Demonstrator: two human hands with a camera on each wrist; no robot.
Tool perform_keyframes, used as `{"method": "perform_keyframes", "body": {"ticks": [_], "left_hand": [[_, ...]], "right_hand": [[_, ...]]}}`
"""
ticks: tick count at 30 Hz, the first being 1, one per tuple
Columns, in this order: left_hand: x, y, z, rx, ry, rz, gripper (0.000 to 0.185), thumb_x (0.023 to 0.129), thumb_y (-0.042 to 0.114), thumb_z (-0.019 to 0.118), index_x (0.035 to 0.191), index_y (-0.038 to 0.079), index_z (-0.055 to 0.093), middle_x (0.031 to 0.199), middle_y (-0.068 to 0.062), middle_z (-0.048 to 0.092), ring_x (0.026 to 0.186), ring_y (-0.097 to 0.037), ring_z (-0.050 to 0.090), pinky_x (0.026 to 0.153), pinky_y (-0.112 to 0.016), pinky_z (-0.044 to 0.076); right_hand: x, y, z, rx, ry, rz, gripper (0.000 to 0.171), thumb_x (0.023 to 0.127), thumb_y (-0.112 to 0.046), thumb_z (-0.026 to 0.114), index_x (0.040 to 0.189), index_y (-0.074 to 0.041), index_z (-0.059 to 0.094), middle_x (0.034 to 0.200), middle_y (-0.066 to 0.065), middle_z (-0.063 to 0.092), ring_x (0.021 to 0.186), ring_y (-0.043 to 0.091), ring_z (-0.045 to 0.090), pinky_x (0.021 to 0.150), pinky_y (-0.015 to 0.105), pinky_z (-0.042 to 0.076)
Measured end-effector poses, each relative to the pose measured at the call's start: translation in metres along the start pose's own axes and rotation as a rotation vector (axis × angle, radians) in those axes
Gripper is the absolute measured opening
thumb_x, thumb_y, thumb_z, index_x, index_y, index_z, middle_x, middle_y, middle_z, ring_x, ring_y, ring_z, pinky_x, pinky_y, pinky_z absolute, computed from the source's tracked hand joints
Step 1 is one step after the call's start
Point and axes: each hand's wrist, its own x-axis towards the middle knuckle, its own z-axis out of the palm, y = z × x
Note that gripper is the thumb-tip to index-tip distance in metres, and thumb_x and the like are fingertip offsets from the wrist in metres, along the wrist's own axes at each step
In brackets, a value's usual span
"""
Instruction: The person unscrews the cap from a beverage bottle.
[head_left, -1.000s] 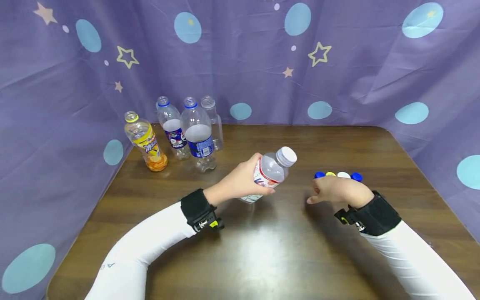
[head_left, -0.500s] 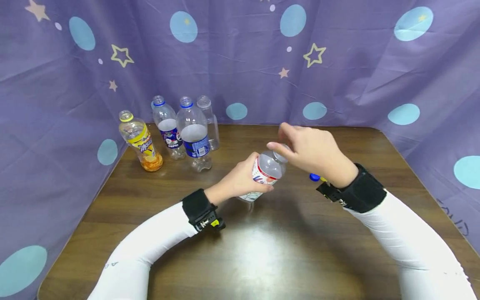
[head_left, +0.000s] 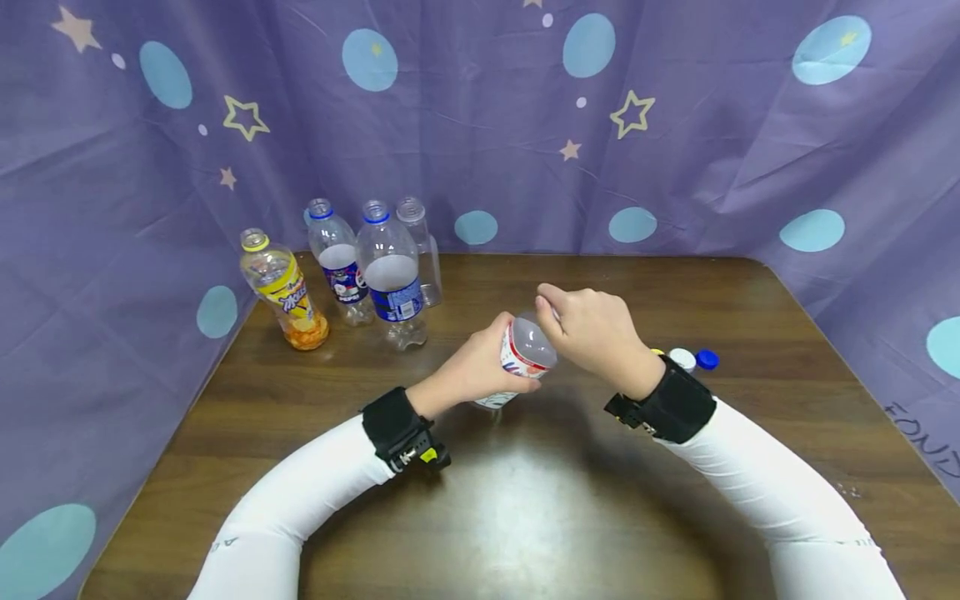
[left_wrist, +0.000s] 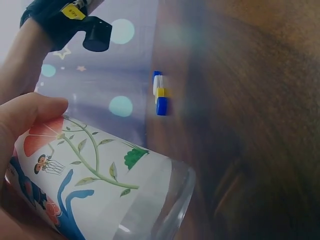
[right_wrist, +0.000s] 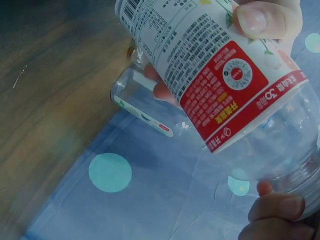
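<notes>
My left hand (head_left: pixel 480 367) grips a clear plastic bottle (head_left: pixel 531 343) around its white, red-banded label. The bottle is tilted, with its neck up and to the right, close over the table. My right hand (head_left: pixel 592 333) is at the neck, its fingers curled round the top and hiding the white cap. In the right wrist view, curled fingers (right_wrist: pixel 277 207) sit at the bottle's neck, and the label's red panel shows printed text. The left wrist view shows the bottle's base end and label with painted plants (left_wrist: pixel 100 170), my left thumb lying along it.
Uncapped bottles stand at the back left: a yellow-labelled one (head_left: pixel 288 292), a Pepsi one (head_left: pixel 345 275), a larger blue-labelled one (head_left: pixel 397 300) and a clear one (head_left: pixel 431 267) behind. Right of my right hand lie a yellow cap (head_left: pixel 657 352), a white cap (head_left: pixel 682 359) and a blue cap (head_left: pixel 707 359).
My right hand has left the row of caps, moved up and left to the bottle, and curled round its cap. My left hand keeps its grip; the bottle has shifted slightly.
</notes>
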Motion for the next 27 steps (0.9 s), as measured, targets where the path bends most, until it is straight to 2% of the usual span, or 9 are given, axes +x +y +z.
{"method": "perform_keyframes", "body": {"ticks": [9,17,20,25,27], "left_hand": [[0.0005,0.0013,-0.0019,0.007,-0.011,-0.009,0.070,0.066,0.026,0.088,0.117,0.010,0.043,0.102,-0.002,0.064,0.088,-0.014,0.064,0.079,-0.027,0.052],[0.0003,0.0026,-0.0040,-0.005,-0.030,-0.017,0.069,0.067,0.026,0.087,0.118,0.010,0.043,0.103,-0.002,0.065,0.088,-0.014,0.064,0.078,-0.027,0.053],[0.0000,0.0038,-0.0048,-0.005,-0.037,-0.030,0.070,0.067,0.027,0.087,0.119,0.010,0.043,0.104,-0.003,0.065,0.088,-0.013,0.064,0.077,-0.027,0.053],[-0.0006,0.0056,-0.0056,0.013,-0.043,-0.056,0.069,0.068,0.026,0.086,0.119,0.010,0.044,0.103,-0.003,0.064,0.087,-0.014,0.064,0.076,-0.028,0.053],[-0.0002,0.0059,-0.0057,0.024,-0.040,-0.056,0.069,0.068,0.027,0.086,0.119,0.010,0.044,0.103,-0.003,0.064,0.087,-0.014,0.064,0.075,-0.028,0.053]], "right_hand": [[-0.0023,0.0014,0.0023,-0.005,0.027,-0.008,0.031,0.096,-0.031,0.040,0.096,-0.011,0.063,0.056,0.010,0.059,0.052,0.031,0.060,0.039,0.044,0.041],[-0.0035,0.0014,0.0022,-0.032,0.031,0.019,0.031,0.095,-0.032,0.039,0.093,-0.011,0.062,0.055,0.011,0.058,0.050,0.032,0.058,0.038,0.044,0.040],[-0.0038,0.0004,0.0015,-0.051,0.025,0.057,0.031,0.095,-0.033,0.038,0.089,-0.012,0.060,0.054,0.012,0.056,0.047,0.032,0.056,0.036,0.043,0.037],[-0.0050,-0.0051,-0.0009,-0.102,0.015,0.168,0.036,0.095,-0.036,0.035,0.074,-0.013,0.054,0.048,0.010,0.048,0.041,0.031,0.047,0.033,0.039,0.030],[-0.0052,-0.0059,-0.0021,-0.111,0.013,0.184,0.036,0.095,-0.036,0.035,0.075,-0.013,0.056,0.047,0.010,0.047,0.041,0.032,0.047,0.033,0.039,0.030]]}}
